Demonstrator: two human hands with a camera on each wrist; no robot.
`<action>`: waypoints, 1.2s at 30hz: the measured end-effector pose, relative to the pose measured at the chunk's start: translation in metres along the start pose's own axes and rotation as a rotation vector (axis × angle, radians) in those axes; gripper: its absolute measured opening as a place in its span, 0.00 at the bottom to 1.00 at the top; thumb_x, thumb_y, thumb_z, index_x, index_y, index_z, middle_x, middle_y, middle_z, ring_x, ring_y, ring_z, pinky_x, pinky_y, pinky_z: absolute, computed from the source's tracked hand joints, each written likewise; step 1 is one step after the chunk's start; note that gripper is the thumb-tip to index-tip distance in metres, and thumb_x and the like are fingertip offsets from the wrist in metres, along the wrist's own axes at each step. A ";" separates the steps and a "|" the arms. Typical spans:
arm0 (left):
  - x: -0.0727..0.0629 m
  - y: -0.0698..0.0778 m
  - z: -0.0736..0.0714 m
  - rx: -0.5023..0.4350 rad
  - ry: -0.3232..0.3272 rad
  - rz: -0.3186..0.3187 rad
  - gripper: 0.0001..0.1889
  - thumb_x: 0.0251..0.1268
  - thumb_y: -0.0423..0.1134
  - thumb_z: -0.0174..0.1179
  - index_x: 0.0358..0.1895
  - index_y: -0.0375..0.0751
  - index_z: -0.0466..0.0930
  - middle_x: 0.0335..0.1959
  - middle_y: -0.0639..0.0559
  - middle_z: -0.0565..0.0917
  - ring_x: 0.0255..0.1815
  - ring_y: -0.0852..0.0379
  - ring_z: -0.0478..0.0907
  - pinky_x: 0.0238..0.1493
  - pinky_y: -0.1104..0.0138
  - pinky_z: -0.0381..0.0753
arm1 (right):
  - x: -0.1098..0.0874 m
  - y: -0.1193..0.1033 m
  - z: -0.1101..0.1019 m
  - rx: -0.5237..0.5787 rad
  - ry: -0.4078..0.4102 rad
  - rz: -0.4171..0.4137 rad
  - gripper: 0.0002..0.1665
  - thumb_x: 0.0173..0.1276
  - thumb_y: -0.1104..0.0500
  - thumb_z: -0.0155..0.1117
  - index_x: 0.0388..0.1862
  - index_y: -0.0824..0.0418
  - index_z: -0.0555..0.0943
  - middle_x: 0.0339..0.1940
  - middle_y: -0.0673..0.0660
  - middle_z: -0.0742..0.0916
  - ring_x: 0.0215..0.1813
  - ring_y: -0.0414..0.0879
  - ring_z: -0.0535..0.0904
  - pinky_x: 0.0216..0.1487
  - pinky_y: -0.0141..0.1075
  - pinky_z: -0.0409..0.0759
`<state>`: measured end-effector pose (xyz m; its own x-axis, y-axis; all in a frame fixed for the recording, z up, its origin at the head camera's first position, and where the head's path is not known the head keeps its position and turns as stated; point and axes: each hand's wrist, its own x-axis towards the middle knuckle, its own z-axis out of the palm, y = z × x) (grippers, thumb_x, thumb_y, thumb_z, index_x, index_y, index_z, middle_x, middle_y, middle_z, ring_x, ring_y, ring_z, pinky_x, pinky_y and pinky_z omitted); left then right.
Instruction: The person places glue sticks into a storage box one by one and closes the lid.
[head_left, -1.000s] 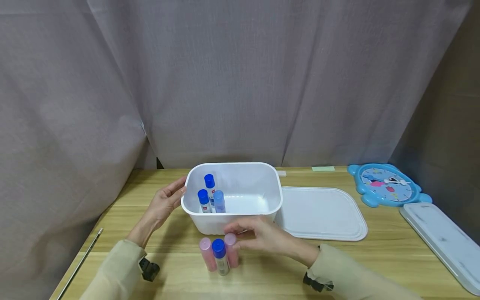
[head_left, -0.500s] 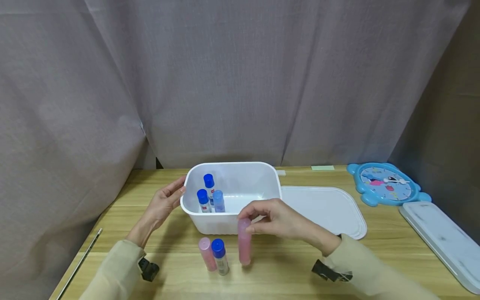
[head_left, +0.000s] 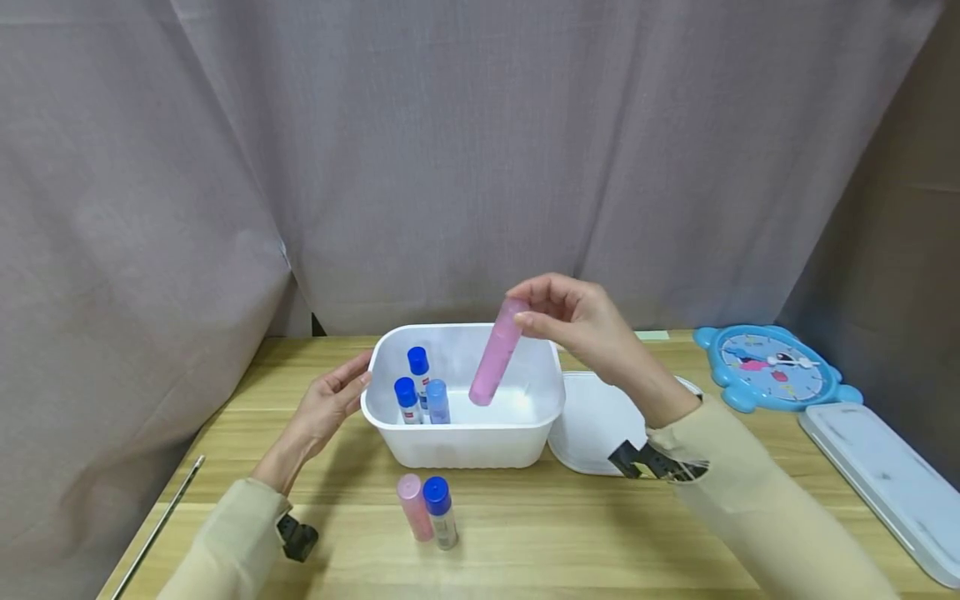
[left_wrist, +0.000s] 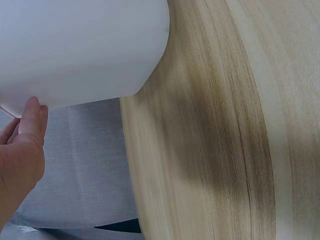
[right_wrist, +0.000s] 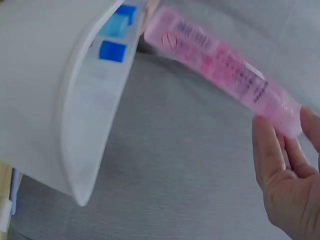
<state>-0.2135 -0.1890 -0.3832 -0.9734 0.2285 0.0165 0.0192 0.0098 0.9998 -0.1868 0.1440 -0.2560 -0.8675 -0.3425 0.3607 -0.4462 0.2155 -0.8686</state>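
Note:
Pinched at its upper end by my right hand (head_left: 588, 325), a pink glue stick (head_left: 497, 358) hangs tilted over the white bin (head_left: 465, 448), lower end toward the left. Printed text shows on this pink tube (right_wrist: 220, 70) in the right wrist view. My left hand (head_left: 326, 408) rests extended fingers against the bin's left side near the rim. Inside, at the left end, stand two glue sticks with dark blue caps (head_left: 406, 392) and a light blue one (head_left: 438, 402). In front of the bin, another pink glue stick (head_left: 415, 508) stands beside a blue-capped one (head_left: 441, 515).
A white lid (head_left: 592, 425) lies right of the bin, partly covered by my right arm. Farther right are a blue clock (head_left: 776, 369) and a long pale box (head_left: 885, 483). A thin metal rod (head_left: 159, 527) lies along the table's left edge. Grey cloth (head_left: 450, 167) hangs behind.
My right hand has lifted the pink glue stick from beside the blue-capped one, carried it up and away over the bin, and tilted it. The left hand stays at the bin.

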 end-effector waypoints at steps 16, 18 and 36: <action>0.001 0.001 0.001 0.008 0.010 -0.021 0.29 0.72 0.40 0.50 0.71 0.34 0.55 0.72 0.41 0.60 0.58 0.66 0.71 0.56 0.73 0.75 | 0.052 0.081 0.064 -0.215 -0.063 0.148 0.13 0.61 0.67 0.66 0.45 0.67 0.80 0.39 0.61 0.85 0.39 0.47 0.79 0.43 0.32 0.82; 0.001 0.001 0.001 0.014 0.011 -0.021 0.29 0.72 0.40 0.50 0.72 0.35 0.55 0.72 0.42 0.60 0.60 0.64 0.71 0.56 0.73 0.75 | 0.055 0.085 0.069 -0.219 -0.080 0.146 0.12 0.61 0.67 0.66 0.44 0.68 0.81 0.38 0.61 0.85 0.40 0.47 0.80 0.44 0.33 0.82; 0.001 -0.001 0.000 -0.009 -0.009 0.004 0.29 0.72 0.39 0.50 0.71 0.32 0.54 0.72 0.40 0.59 0.63 0.59 0.68 0.58 0.72 0.74 | 0.056 0.091 0.080 -0.290 -0.143 0.131 0.11 0.60 0.69 0.66 0.42 0.68 0.81 0.40 0.62 0.86 0.44 0.51 0.82 0.50 0.37 0.82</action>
<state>-0.2145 -0.1890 -0.3841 -0.9713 0.2368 0.0204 0.0209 -0.0002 0.9998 -0.2583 0.0713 -0.3423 -0.8913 -0.4147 0.1835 -0.3947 0.5101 -0.7642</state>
